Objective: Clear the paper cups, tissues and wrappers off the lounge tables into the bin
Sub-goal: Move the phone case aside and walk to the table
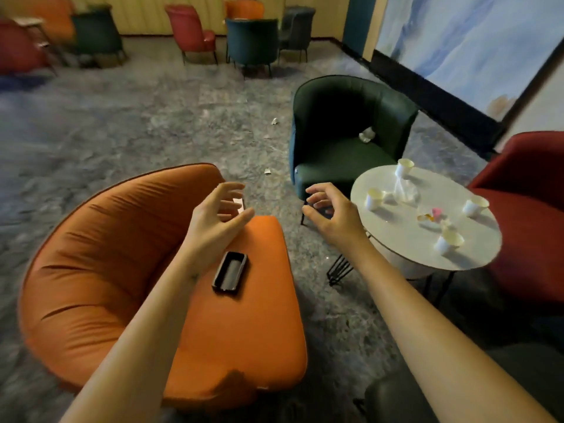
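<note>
A round white table (396,236) at the right carries several paper cups, among them one at the far edge (403,168), one on the left (374,199) and one near the front (448,242). A clear crumpled wrapper (406,193) and small coloured wrappers (432,216) lie between them. My left hand (218,213) hovers over the orange armchair, fingers loosely curled, holding nothing. My right hand (328,212) hangs in the air just left of the table, fingers relaxed and empty. No bin shows.
The orange armchair (128,270) holds a black rectangular case (229,271) on its seat. A dark green armchair (345,138) with a crumpled tissue (366,134) stands behind the table, a red chair (528,215) to its right. Paper scraps (268,171) lie on the carpet.
</note>
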Available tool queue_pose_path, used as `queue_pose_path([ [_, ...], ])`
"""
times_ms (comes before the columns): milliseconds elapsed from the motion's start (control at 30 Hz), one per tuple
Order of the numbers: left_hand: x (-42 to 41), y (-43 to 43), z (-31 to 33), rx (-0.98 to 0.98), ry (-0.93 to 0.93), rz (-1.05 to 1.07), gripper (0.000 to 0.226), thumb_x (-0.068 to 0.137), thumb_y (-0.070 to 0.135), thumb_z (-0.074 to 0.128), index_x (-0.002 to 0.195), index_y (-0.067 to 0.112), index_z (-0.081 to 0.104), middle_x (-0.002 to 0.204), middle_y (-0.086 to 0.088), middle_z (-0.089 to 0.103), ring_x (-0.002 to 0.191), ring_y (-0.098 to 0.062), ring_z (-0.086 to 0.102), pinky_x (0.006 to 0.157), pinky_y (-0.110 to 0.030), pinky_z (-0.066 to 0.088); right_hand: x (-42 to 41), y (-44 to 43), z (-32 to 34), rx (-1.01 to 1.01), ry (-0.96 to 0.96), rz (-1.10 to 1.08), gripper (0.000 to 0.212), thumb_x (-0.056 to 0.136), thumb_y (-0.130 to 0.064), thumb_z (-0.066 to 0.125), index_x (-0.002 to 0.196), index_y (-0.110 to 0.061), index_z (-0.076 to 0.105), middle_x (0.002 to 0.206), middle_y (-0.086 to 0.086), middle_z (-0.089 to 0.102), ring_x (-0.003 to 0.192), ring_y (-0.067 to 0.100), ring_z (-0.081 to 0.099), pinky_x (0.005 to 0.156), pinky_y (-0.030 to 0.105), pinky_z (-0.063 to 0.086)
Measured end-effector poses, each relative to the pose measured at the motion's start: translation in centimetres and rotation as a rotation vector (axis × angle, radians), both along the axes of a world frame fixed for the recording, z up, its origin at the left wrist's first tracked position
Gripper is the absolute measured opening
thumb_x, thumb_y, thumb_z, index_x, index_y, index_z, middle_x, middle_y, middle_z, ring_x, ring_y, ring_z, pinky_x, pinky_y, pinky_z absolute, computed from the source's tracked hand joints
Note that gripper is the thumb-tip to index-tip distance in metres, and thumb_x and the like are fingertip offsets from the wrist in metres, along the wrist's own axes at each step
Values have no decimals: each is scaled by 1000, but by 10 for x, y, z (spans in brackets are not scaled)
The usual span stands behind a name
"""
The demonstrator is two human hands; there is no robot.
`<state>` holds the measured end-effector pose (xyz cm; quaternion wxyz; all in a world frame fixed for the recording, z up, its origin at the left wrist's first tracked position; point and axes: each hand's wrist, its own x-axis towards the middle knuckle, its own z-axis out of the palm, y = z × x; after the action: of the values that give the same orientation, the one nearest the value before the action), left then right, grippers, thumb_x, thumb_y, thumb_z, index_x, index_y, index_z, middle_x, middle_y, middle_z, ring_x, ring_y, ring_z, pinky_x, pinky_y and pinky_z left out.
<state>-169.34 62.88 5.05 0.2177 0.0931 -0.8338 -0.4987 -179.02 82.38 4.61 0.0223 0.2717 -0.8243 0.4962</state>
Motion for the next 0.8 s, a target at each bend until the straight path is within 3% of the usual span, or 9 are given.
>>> queue_pose_path([
  [167,-39,-55,-10,3,2,205,34,83,21,69,115,27,58,108,9,62,98,-7,61,79,-21,48,-68,-71,-14,37,-20,196,26,82,-16,66,106,-14,58,96,-1,61,89,11,56,78,20,42],
  [300,-64,-87,-28,3,-31,330,37,84,25,67,119,26,56,112,6,61,99,-6,60,81,-23,50,-110,-119,-36,69,-57,333,25,82,-17,66,106,-15,58,96,-1,62,84,2,55,71,3,37],
  [367,-74,-98,-40,28,-51,397,38,84,26,67,120,26,55,113,6,60,100,-4,59,80,-20,49,-130,-141,-50,83,-85,407,24,83,-18,65,105,-19,57,95,-4,61,85,-2,54,71,0,36],
  [467,-84,-110,-66,87,-98,508,37,85,26,66,119,28,54,113,7,59,100,-3,58,80,-19,48,-157,-168,-76,128,-127,508,25,83,-19,65,106,-23,56,95,-7,60,88,5,56,73,3,37],
  [700,-116,-121,-170,230,-229,745,39,86,26,65,122,28,51,117,6,56,105,-8,56,80,-18,44,-214,-220,-181,289,-174,740,29,82,-25,65,109,-27,55,98,-12,59,93,5,55,75,8,38],
  [800,-129,-115,-234,279,-311,815,37,85,28,65,119,31,51,112,10,55,104,-7,54,79,-16,43,-230,-234,-246,369,-209,835,29,82,-26,65,109,-27,55,100,-11,58,95,6,54,79,15,38],
])
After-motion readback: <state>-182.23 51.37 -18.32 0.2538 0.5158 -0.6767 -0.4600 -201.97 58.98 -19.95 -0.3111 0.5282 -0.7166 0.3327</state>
